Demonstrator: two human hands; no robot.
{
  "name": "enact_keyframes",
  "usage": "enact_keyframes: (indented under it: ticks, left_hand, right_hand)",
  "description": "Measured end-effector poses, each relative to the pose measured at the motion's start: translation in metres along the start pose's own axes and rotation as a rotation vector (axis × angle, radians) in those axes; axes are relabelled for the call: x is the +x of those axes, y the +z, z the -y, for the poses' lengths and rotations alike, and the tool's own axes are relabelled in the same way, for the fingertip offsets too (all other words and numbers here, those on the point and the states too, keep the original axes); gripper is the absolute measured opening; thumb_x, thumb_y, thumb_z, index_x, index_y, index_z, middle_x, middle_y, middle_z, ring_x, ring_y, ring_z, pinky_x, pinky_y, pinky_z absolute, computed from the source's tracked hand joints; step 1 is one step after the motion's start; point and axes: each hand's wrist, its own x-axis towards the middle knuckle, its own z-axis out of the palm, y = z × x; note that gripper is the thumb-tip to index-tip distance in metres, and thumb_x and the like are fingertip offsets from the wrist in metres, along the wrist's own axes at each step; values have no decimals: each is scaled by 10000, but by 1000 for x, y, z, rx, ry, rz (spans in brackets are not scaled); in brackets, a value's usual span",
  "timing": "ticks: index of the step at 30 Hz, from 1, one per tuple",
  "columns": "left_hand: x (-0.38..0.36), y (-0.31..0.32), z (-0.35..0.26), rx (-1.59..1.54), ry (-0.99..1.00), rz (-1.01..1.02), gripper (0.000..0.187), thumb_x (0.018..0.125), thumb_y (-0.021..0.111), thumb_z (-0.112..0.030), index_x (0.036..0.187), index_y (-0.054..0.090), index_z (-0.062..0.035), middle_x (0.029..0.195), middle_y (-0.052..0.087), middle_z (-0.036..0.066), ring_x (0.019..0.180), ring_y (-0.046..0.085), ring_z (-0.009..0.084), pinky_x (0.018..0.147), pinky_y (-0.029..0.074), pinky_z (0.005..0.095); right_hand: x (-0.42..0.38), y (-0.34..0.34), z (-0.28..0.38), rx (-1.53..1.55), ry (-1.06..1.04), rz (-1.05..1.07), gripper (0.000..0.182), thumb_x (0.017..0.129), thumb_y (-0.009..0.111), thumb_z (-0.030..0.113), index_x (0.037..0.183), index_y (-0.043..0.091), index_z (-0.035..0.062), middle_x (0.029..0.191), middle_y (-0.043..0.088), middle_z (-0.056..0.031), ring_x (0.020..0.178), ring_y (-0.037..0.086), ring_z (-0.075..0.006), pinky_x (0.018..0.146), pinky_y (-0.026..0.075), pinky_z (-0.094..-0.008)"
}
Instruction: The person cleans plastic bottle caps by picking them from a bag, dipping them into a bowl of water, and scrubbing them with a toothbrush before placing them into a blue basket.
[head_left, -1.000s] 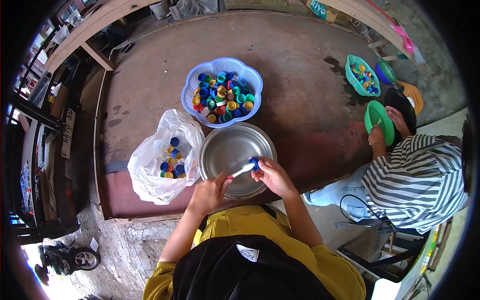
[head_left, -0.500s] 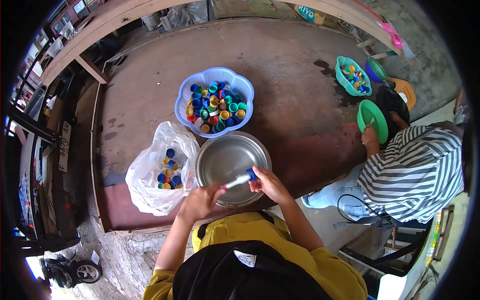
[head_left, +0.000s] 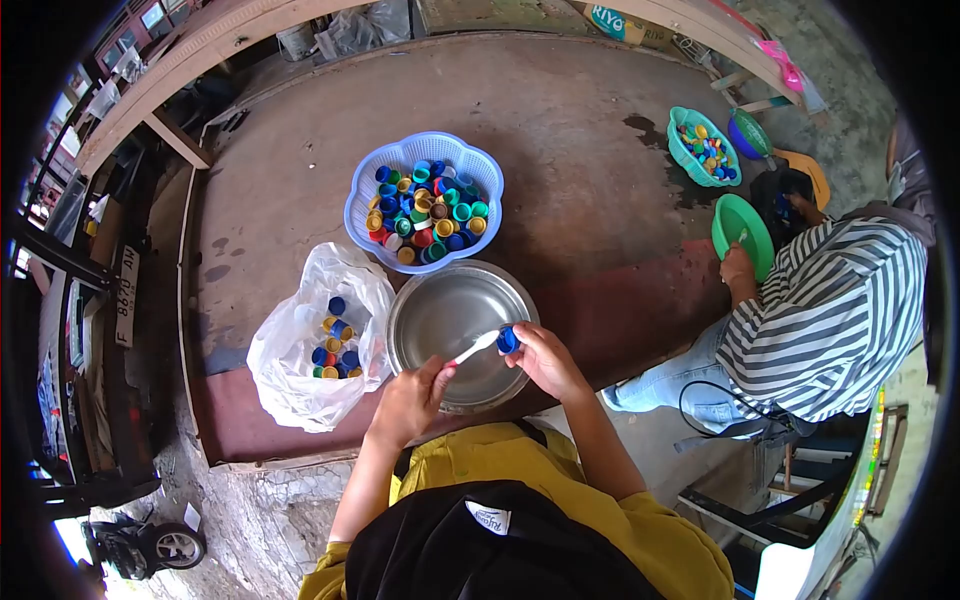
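My left hand (head_left: 408, 402) is closed around the red-and-white handle of a toothbrush (head_left: 474, 347). The brush's white end reaches the mouth of a blue bottle cap (head_left: 508, 340), pinched in the fingers of my right hand (head_left: 550, 362). Both hands are over the near side of a round metal basin (head_left: 440, 318). Just beyond the basin is a light-blue plastic basket (head_left: 356, 205) full of bottle caps in blue, yellow, green and red. To the left, a white plastic bag (head_left: 278, 350) lies open with several caps inside.
At the right, a person in a striped shirt (head_left: 820, 320) holds a green bowl (head_left: 735, 222). Beyond stands a turquoise basket (head_left: 682, 150) of caps beside a purple-and-green bowl (head_left: 748, 133). A wooden rail (head_left: 235, 50) runs along the table's far side.
My right hand has turned the blue cap so its opening shows more. The toothbrush has shifted slightly with my left hand. The other person's far hand has moved up.
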Motion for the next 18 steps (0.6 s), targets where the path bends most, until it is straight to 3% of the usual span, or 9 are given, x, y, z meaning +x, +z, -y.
enact_keyframes:
  ticks: [7, 12, 14, 18]
  left_hand:
    - [-7, -6, -7, -44, -4, 44, 222, 903, 461, -262, 871, 513, -49, 627, 540, 221, 638, 547, 410, 526, 410, 471]
    - [-5, -2, -4, -29, 14, 45, 235, 904, 453, -279, 878, 507, -52, 639, 547, 218, 660, 547, 414, 532, 418, 472]
    - [-4, -3, -6, -18, 44, 25, 210, 898, 478, -232, 898, 542, -32, 639, 557, 221, 645, 560, 402, 545, 426, 441]
    - [6, -3, 5, 179, 45, -36, 234, 898, 463, -297, 855, 505, -71, 599, 559, 193, 576, 571, 376, 473, 433, 443]
  right_hand:
    - [6, 6, -1, 129, -203, -87, 139, 916, 467, 210, 943, 488, 75, 843, 550, -59, 641, 490, -109, 579, 401, -235]
    - [4, 6, 6, 97, -88, 8, 179, 895, 454, 106, 1056, 466, 29, 996, 550, -110, 751, 530, -135, 662, 415, -249]
    - [3, 5, 4, 63, -74, 45, 212, 888, 468, 99, 1084, 466, 17, 998, 551, -108, 766, 538, -136, 672, 418, -248]
    - [5, 5, 5, -103, -45, 42, 239, 896, 490, 150, 1080, 491, -2, 914, 560, -83, 773, 550, -135, 674, 424, -244]
